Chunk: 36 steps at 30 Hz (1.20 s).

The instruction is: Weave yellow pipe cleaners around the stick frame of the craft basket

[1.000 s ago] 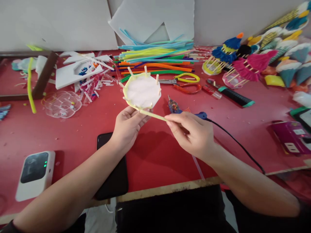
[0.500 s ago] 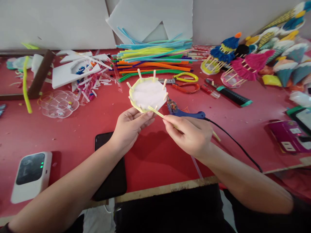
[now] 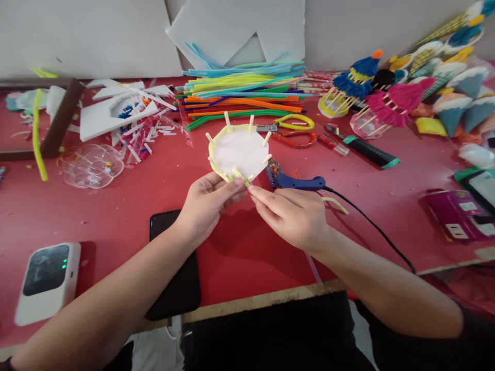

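Observation:
My left hand (image 3: 212, 206) pinches the near edge of a white many-sided disc (image 3: 240, 152), held above the table. Several short pale sticks (image 3: 266, 138) stand up around its rim, and yellow pipe cleaner (image 3: 215, 146) runs along the left side of the rim. My right hand (image 3: 292, 214) is closed on a yellow pipe cleaner (image 3: 240, 175), whose near part crosses the disc's front edge by my left thumb. The pipe cleaner's tail (image 3: 335, 202) sticks out behind my right hand. Just beyond that hand lies a blue glue gun (image 3: 297, 182) with a black cord.
Bundled pipe cleaners (image 3: 243, 93) lie at the back, near scissors (image 3: 296, 123) and a utility knife (image 3: 373, 152). Finished blue and pink pieces (image 3: 400, 103) stand right. White foam scraps (image 3: 112, 118) and a clear tray (image 3: 93, 165) sit left. A black phone (image 3: 176, 278) lies near the front edge.
My right hand has moved left along the pipe cleaner, up close to my left fingers at the disc's near edge. The disc has shifted slightly right.

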Motion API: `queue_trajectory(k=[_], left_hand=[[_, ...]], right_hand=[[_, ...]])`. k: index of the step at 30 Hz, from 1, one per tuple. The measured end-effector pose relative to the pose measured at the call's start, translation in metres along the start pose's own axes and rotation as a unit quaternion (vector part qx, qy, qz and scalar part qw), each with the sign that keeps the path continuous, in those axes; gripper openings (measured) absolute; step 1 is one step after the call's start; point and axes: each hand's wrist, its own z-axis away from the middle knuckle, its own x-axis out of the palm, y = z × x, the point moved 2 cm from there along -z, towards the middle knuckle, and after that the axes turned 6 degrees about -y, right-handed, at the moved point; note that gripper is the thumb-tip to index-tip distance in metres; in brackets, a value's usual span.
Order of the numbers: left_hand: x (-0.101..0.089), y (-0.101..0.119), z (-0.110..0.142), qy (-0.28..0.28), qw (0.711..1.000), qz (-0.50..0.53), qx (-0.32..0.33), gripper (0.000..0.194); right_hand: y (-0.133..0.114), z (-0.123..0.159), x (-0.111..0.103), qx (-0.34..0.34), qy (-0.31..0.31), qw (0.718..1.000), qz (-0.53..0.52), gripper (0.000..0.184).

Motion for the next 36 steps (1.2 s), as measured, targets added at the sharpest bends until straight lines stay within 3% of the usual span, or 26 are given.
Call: queue_trajectory(k=[15,36], left_hand=[[-0.0011,0.0013,0.0014,0.042,0.999,-0.018,0.015,0.017],[-0.0002,0.0038,0.0006,0.061,0.998,-0.006,0.008,0.019]], right_hand=[[0.0046,-0.0028,-0.0018,0.076,0.004,0.994,-0.076,0.01],[0.0,-0.0001,0.0008,0.057,0.004,0.997,-0.045,0.019]])
